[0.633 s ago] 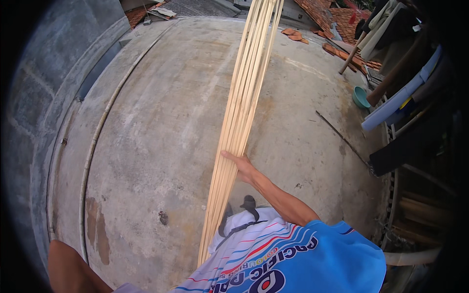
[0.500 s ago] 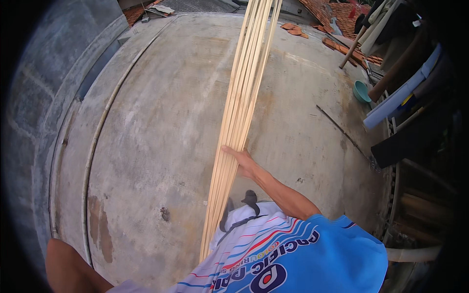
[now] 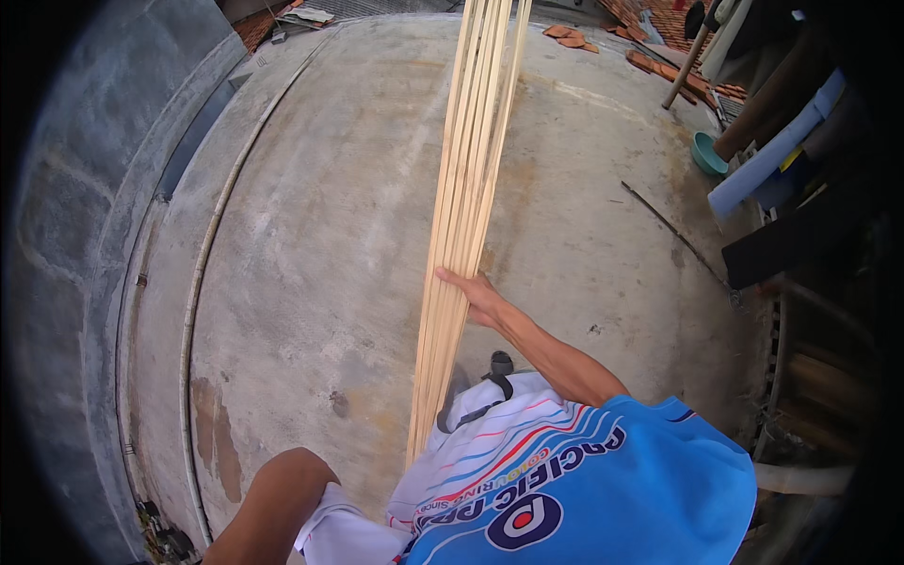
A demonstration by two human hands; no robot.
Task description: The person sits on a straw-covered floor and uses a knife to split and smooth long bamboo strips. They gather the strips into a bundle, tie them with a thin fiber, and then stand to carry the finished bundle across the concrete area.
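Note:
A long bundle of thin, pale wooden strips [image 3: 459, 188] rises from beside my waist to the top edge of the view. My right hand [image 3: 478, 294] is closed around it from the right side, with the thumb laid across the strips. Above the hand the strips fan slightly apart, and one on the right stands away from the others. The bundle's near end passes beside my shirt. My left arm shows at the lower left, bent at the elbow; its hand is outside the picture.
Stained concrete floor [image 3: 311, 235] surrounds me. A thin pipe [image 3: 201, 273] runs along the left, near a grey wall [image 3: 71, 217]. To the right are a dark rod [image 3: 673, 229], a teal basin [image 3: 708, 155] and hanging clothes [image 3: 777, 155]. Broken roof tiles [image 3: 570, 39] lie at the far end.
My left elbow has moved inward and up at the lower left. The right hand keeps its hold on the wooden strips, and the view has shifted slightly.

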